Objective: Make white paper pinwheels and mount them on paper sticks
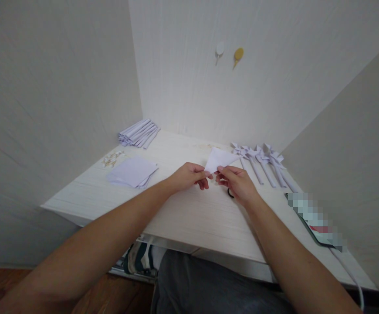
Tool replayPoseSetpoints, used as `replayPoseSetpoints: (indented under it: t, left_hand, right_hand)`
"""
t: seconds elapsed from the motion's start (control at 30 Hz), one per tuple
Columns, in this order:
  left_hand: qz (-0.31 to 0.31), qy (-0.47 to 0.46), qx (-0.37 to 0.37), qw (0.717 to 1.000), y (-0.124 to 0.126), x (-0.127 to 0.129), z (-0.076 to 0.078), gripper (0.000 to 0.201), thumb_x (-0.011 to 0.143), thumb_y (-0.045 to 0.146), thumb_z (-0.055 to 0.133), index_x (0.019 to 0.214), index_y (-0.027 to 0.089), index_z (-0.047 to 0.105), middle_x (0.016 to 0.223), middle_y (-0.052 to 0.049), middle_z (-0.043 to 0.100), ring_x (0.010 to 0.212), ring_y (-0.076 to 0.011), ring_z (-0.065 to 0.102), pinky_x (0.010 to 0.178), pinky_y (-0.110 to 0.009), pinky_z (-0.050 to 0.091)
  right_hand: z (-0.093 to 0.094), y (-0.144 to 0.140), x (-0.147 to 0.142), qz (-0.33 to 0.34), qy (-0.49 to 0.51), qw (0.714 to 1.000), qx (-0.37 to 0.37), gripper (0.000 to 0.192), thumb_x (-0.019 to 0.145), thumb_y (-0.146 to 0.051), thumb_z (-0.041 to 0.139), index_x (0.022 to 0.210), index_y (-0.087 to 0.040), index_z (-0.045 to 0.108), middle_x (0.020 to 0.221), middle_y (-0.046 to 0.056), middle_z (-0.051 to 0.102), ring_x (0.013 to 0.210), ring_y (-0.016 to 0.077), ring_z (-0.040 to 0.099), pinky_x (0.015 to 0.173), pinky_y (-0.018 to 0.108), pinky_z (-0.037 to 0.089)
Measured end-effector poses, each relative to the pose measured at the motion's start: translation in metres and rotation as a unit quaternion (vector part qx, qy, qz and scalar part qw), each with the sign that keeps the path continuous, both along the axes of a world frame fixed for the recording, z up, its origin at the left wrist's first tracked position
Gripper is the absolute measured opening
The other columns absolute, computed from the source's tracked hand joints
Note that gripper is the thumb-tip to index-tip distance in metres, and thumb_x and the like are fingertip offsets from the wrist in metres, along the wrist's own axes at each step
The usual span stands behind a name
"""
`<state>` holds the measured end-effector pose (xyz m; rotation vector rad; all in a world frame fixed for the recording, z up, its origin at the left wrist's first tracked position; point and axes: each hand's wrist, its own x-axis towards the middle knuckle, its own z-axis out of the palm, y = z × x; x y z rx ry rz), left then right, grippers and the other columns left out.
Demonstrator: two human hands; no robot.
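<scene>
Held thing: we hold a folded white paper triangle point(218, 159) just above the white table point(189, 213), near its middle.
Left hand: our left hand point(189, 176) pinches the near corner of the triangle from the left, thumb and fingers pressed together on the paper.
Right hand: our right hand point(238, 183) pinches the same near corner from the right, its fingertips touching the paper close to the left ones.
Direction from the grip: the triangle spreads away from us and a little to the right of both pinches; its wide edge is the far one.
Nearer hand: both hands are equally at the corner, we cannot say one is nearer.
Around: a stack of square sheets point(132, 172) lies to the left, paper pinwheels point(263, 163) to the right, a bundle of rolled paper sticks point(139, 133) at the far left.
</scene>
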<state>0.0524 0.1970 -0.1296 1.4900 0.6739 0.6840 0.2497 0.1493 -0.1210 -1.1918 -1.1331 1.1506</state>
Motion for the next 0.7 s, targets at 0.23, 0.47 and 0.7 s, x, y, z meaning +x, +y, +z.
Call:
replayPoseSetpoints:
  t: [0.23, 0.47, 0.7]
  left_hand:
    - [0.005, 0.017, 0.008, 1.000, 0.004, 0.000, -0.003, 0.019, 0.085, 0.031, 0.069, 0.084, 0.013, 0.076, 0.065, -0.003, 0.075, 0.057, -0.0116, 0.065, 0.060, -0.024, 0.040]
    - [-0.001, 0.034, 0.009, 0.999, 0.001, -0.002, 0.000, 0.016, 0.086, 0.027, 0.069, 0.084, 0.014, 0.078, 0.065, -0.003, 0.075, 0.059, -0.0122, 0.066, 0.064, -0.025, 0.045]
    - [0.016, 0.035, 0.002, 0.999, 0.003, -0.002, -0.003, 0.015, 0.085, 0.026, 0.067, 0.077, 0.014, 0.072, 0.061, -0.002, 0.073, 0.055, -0.0120, 0.064, 0.061, -0.024, 0.045]
  right_hand:
    - [0.008, 0.002, 0.013, -0.056, 0.059, 0.996, 0.031, 0.038, 0.061, -0.051, 0.094, 0.067, -0.020, 0.073, 0.073, 0.001, 0.071, 0.062, 0.0108, 0.061, 0.058, 0.024, 0.049]
    - [0.010, 0.003, 0.016, -0.077, 0.086, 0.993, 0.039, 0.035, 0.064, -0.048, 0.091, 0.068, -0.020, 0.071, 0.067, -0.001, 0.069, 0.059, 0.0111, 0.061, 0.056, 0.024, 0.049]
    - [0.010, 0.004, 0.019, -0.116, 0.088, 0.988, 0.044, 0.033, 0.066, -0.045, 0.090, 0.070, -0.020, 0.069, 0.068, 0.000, 0.073, 0.056, 0.0107, 0.062, 0.053, 0.023, 0.048]
